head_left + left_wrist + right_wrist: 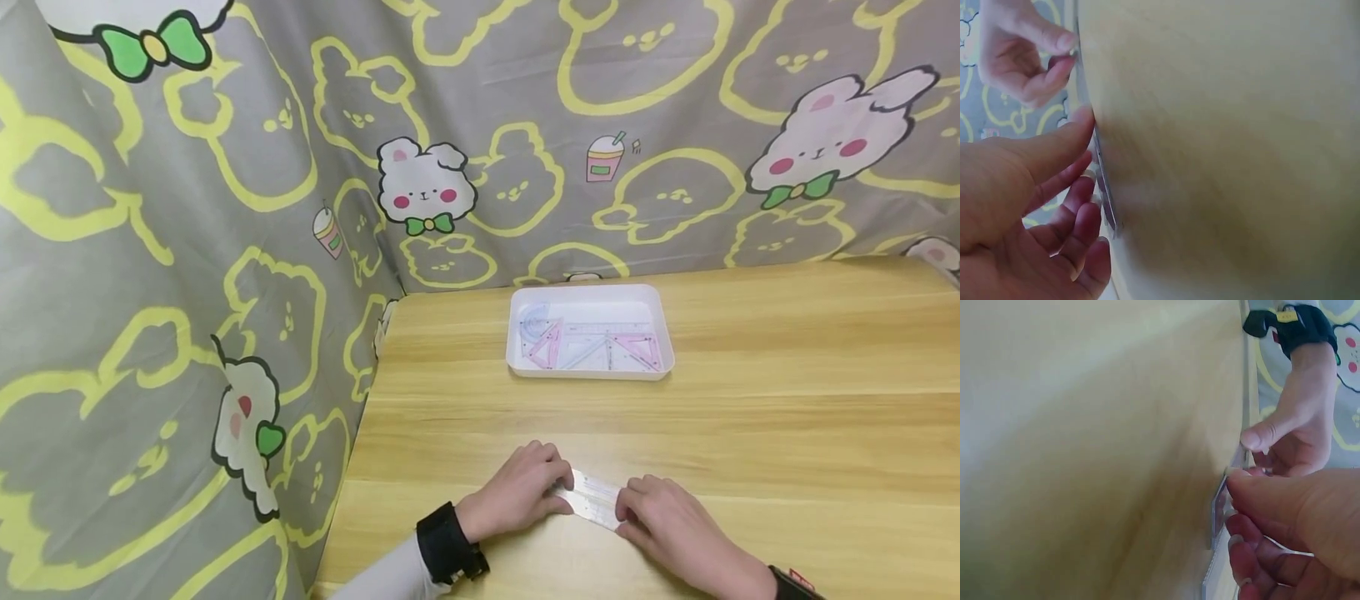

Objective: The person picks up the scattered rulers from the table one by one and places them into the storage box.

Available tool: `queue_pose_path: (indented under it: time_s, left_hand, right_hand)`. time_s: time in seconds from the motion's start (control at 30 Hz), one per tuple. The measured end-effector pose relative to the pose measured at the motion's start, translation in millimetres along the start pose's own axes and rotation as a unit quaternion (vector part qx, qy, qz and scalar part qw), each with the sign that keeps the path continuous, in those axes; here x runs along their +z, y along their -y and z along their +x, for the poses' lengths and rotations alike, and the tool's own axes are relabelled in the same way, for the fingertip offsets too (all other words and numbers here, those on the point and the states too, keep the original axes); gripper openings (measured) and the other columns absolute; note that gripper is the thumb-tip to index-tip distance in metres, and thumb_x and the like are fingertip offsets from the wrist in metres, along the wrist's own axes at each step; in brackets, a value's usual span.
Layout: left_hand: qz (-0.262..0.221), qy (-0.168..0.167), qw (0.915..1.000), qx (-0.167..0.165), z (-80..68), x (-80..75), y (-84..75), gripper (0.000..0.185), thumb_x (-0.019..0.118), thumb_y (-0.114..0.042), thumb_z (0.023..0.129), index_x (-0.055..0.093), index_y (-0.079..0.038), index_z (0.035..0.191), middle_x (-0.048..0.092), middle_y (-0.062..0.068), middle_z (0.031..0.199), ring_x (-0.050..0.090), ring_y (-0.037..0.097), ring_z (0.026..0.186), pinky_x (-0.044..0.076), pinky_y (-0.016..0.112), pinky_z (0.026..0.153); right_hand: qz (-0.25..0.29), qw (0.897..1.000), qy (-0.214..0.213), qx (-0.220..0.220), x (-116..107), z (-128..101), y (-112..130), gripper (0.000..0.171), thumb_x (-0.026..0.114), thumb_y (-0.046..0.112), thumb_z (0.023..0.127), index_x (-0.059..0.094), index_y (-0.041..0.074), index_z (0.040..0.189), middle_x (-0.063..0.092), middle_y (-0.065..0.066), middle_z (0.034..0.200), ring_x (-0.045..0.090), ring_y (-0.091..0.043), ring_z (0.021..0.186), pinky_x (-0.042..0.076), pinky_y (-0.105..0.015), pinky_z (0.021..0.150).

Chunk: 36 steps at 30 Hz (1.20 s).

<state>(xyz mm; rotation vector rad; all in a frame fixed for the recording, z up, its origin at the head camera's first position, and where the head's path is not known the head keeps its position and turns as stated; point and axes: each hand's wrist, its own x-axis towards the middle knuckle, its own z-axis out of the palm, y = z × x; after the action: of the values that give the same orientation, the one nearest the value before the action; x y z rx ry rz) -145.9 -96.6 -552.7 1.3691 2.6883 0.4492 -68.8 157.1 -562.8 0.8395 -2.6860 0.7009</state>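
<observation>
A flat, clear, silvery ruler-like strip [595, 500] with faint markings lies across the space between the two hands, low over the table. My left hand [517, 492] pinches its left end between thumb and fingers. At the other end, my right hand [671, 525] grips it the same way. The left wrist view catches the strip [1102, 172] nearly edge-on, beside the left thumb. In the right wrist view, two clear plastic edges [1215, 512] show near the right fingertips; whether they belong to one piece or two, I cannot tell. The fingers hide both ends.
Behind the hands stands a white tray [592, 374] holding pink set squares [637, 350], a bluish protractor [535, 323] and a clear ruler [607, 327]. A grey curtain with cartoon bears [517, 100] borders the wooden table [787, 392] at the back and left.
</observation>
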Motion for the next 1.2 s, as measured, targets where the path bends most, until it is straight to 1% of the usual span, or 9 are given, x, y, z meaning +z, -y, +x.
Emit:
queue_pose_path:
  time_s: [0.23, 0.4, 0.63, 0.77, 0.83, 0.93, 1.0, 1.13, 1.2]
  left_hand:
    - [0.028, 0.015, 0.9994, -0.011, 13.3, -4.0, -1.2, 0.029, 0.084, -0.044, 0.086, 0.071, -0.019, 0.093, 0.051, -0.013, 0.083, 0.038, 0.005, 0.075, 0.027, 0.015, 0.069]
    - [0.034, 0.03, 0.9988, -0.018, 23.4, -8.7, -2.9, 0.03, 0.085, -0.044, 0.084, 0.067, -0.02, 0.087, 0.048, -0.014, 0.077, 0.038, 0.004, 0.071, 0.028, 0.015, 0.067]
    - [-0.046, 0.069, 0.996, -0.031, 27.1, -14.8, -5.7, 0.025, 0.083, -0.035, 0.09, 0.064, -0.02, 0.083, 0.052, -0.018, 0.069, 0.045, -0.003, 0.062, 0.035, 0.012, 0.06]
    - [-0.093, 0.061, 0.9929, -0.043, 28.7, -21.6, -3.4, 0.022, 0.079, -0.032, 0.094, 0.063, -0.02, 0.086, 0.053, -0.018, 0.068, 0.045, -0.005, 0.058, 0.037, 0.012, 0.056]
    - [-0.115, 0.052, 0.991, -0.045, 30.9, -26.0, -1.2, 0.021, 0.078, -0.03, 0.095, 0.062, -0.019, 0.087, 0.054, -0.018, 0.068, 0.046, -0.005, 0.058, 0.039, 0.012, 0.056]
    - [-0.14, 0.046, 0.9882, -0.04, 36.0, -32.9, 2.1, 0.02, 0.078, -0.027, 0.096, 0.062, -0.018, 0.088, 0.056, -0.018, 0.069, 0.048, -0.007, 0.06, 0.041, 0.011, 0.057]
    - [-0.163, 0.042, 0.9849, -0.04, 39.8, -37.2, 4.1, 0.019, 0.078, -0.025, 0.096, 0.062, -0.017, 0.088, 0.061, -0.017, 0.071, 0.051, -0.008, 0.061, 0.044, 0.011, 0.058]
    - [-0.206, 0.027, 0.9769, -0.049, 48.7, -46.2, 7.0, 0.018, 0.079, -0.022, 0.094, 0.064, -0.015, 0.088, 0.068, -0.015, 0.076, 0.057, -0.01, 0.064, 0.049, 0.011, 0.062]
    - [-0.248, 0.03, 0.9667, -0.056, 51.5, -48.0, 8.0, 0.017, 0.079, -0.02, 0.094, 0.064, -0.013, 0.089, 0.07, -0.013, 0.076, 0.061, -0.008, 0.064, 0.052, 0.013, 0.061]
  right_hand:
    - [-0.041, 0.999, -0.015, 0.017, -3, 8, -8, 0.033, 0.095, 0.021, 0.069, 0.065, 0.022, 0.081, 0.049, 0.018, 0.08, 0.039, 0.0, 0.071, 0.038, -0.025, 0.061]
    - [-0.039, 0.999, -0.033, 0.018, -4, 13, -14, 0.035, 0.097, 0.018, 0.066, 0.065, 0.023, 0.079, 0.05, 0.017, 0.08, 0.039, 0.0, 0.072, 0.038, -0.025, 0.061]
    - [-0.032, 0.997, -0.066, -0.007, -3, 13, -14, 0.039, 0.096, 0.023, 0.065, 0.065, 0.022, 0.088, 0.044, 0.019, 0.08, 0.036, 0.002, 0.074, 0.036, -0.022, 0.064]
    - [-0.018, 0.995, -0.095, -0.022, -5, 16, -17, 0.025, 0.087, 0.024, 0.076, 0.069, 0.02, 0.093, 0.05, 0.017, 0.085, 0.039, 0.002, 0.076, 0.037, -0.019, 0.063]
    - [-0.016, 0.993, -0.115, -0.034, -8, 20, -21, 0.016, 0.077, 0.033, 0.091, 0.07, 0.018, 0.093, 0.053, 0.014, 0.088, 0.043, -0.001, 0.078, 0.039, -0.018, 0.065]
    - [-0.024, 0.987, -0.146, -0.055, -13, 27, -27, 0.039, 0.052, 0.046, 0.108, 0.071, 0.015, 0.095, 0.061, 0.005, 0.096, 0.053, -0.009, 0.085, 0.046, -0.023, 0.073]
    - [-0.028, 0.985, -0.157, -0.068, -17, 33, -31, 0.052, 0.037, 0.05, 0.111, 0.071, 0.012, 0.097, 0.065, 0.0, 0.101, 0.058, -0.016, 0.09, 0.048, -0.03, 0.08]
    - [-0.041, 0.983, -0.155, -0.091, -25, 43, -40, 0.052, 0.039, 0.048, 0.112, 0.073, 0.011, 0.098, 0.07, -0.002, 0.102, 0.062, -0.02, 0.095, 0.047, -0.035, 0.085]
    - [-0.052, 0.981, -0.15, -0.11, -28, 46, -44, 0.052, 0.039, 0.048, 0.112, 0.073, 0.011, 0.098, 0.071, 0.0, 0.1, 0.063, -0.02, 0.094, 0.047, -0.035, 0.084]
